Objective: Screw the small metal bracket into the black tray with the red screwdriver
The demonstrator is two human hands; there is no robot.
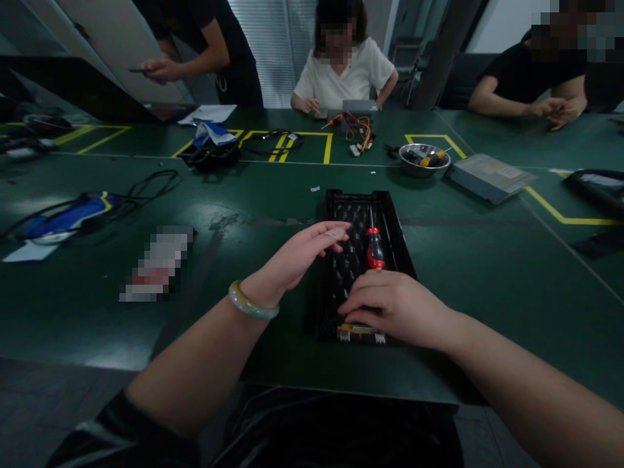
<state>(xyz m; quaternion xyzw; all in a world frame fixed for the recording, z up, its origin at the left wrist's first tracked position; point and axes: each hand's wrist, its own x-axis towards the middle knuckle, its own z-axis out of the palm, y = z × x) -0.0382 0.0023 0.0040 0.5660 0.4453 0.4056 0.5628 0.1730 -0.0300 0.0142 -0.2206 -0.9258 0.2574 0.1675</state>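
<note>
A: How are the two hands set?

B: The left hand comes in from eight o'clock and is over the nine o'clock side of the black tray, its fingers stretched out loosely and close together. I see nothing in it. A smooth, rounded bangle in pale green and amber circles that wrist.

A: And the other?

B: The right hand reaches in from four o'clock, back upward, fingers curled down into the tray with thumb and fingertips near each other. Whether it has hold of anything, I can't tell.

A: Which way do things point?

B: The tray's long axis runs about six to twelve. Inside, the screwdriver lies along it, shaft toward twelve, handle toward six, with the right hand just beside the handle. At the tray's six o'clock end, a small circuit board lies crosswise, nine to three, close below the right fingers.

A: What are they made of?

B: The tray is an oblong with raised walls and rows of shiny bumps across its floor. The screwdriver has a thick red-and-black handle and a thin shaft. The board shows a yellowish edge and silvery blocks. Everything rests on a green, slightly glossy tabletop; at one o'clock sits a round metal bowl.
</note>
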